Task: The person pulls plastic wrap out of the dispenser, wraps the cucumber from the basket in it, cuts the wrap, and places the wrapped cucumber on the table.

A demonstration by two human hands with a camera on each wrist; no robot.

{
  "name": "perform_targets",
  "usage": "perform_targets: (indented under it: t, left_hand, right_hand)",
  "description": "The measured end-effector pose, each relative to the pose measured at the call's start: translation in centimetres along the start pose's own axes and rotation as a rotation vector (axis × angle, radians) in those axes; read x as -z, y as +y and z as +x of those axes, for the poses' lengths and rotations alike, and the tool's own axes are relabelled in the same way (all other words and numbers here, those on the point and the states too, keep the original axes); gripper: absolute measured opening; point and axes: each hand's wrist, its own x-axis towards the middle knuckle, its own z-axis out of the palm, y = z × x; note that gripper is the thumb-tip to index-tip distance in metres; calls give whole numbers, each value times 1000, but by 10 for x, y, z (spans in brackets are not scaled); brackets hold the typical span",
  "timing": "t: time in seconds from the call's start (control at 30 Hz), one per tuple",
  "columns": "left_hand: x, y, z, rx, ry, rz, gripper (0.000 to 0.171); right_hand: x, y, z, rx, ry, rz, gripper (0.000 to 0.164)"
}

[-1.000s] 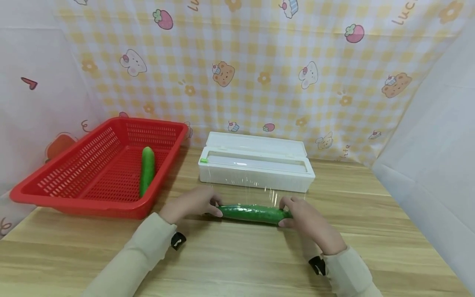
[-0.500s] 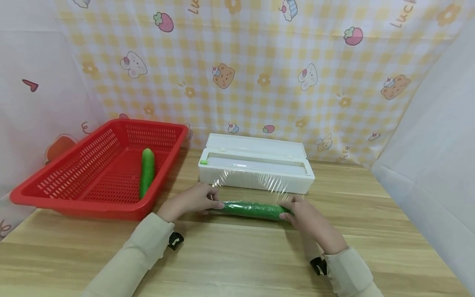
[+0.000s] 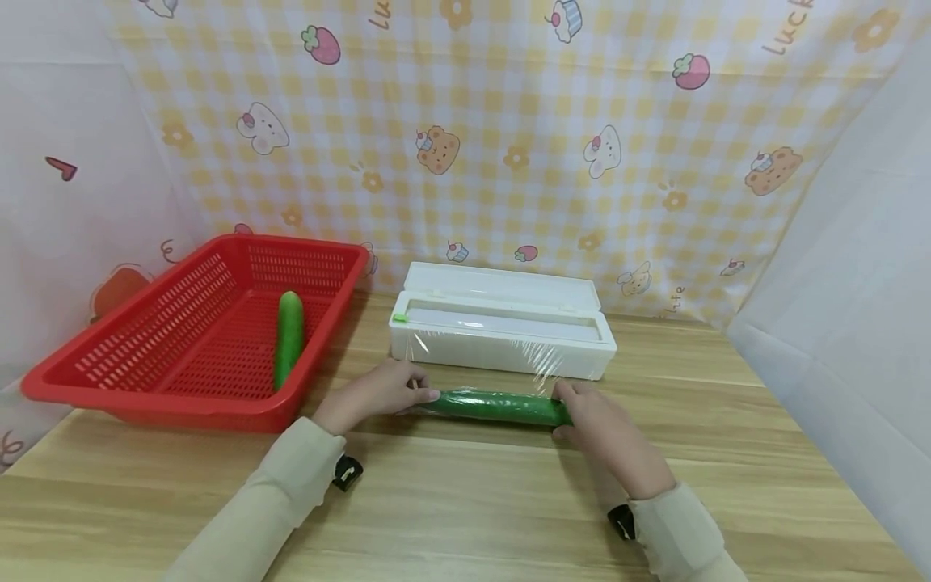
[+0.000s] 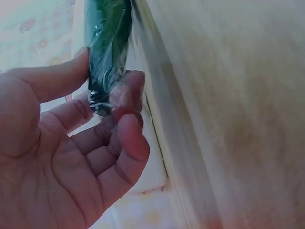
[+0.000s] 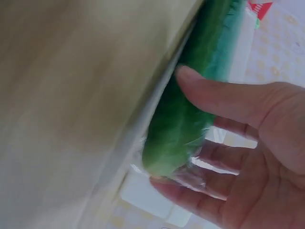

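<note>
We see the cucumber [image 3: 502,406] in front of the white cling-film box [image 3: 465,349], nearer to it than a second ago, and the creases in the clear cling film [image 3: 541,356] between them have altered: half a second back they fanned broadly at both sides, and now they gather mostly toward the right, with only a few streaks at the left. We take this to mean that the film is being wound round the cucumber, with the wrapping under way and not finished, since the sheet appears to run on to the box. Our left hand [image 3: 378,390] pinches the cucumber's left end between thumb and curled fingers, film crumpled at the tip; our right hand [image 3: 604,428] grips the other end, thumb along its near side and fingers behind and round the tip, where loose film bunches. Whether the cucumber rests on the wooden tabletop [image 3: 465,517] or hangs just above it, we cannot tell. The box's lid [image 3: 502,284] remains raised, and a second cucumber [image 3: 289,339] lies unmoved in the red basket [image 3: 145,402] to our left, bare as far as we can see.
</note>
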Motion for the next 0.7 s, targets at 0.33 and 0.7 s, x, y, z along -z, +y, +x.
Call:
perform_targets:
  t: [0.33, 0.7]
  left_hand:
    - [2, 11, -4, -35, 148, 225, 30]
    - [-20, 37, 3, -347, 143, 393, 34]
  right_hand:
    - [-6, 10, 2, 56, 32, -26, 36]
    - [-6, 10, 3, 60, 27, -48, 39]
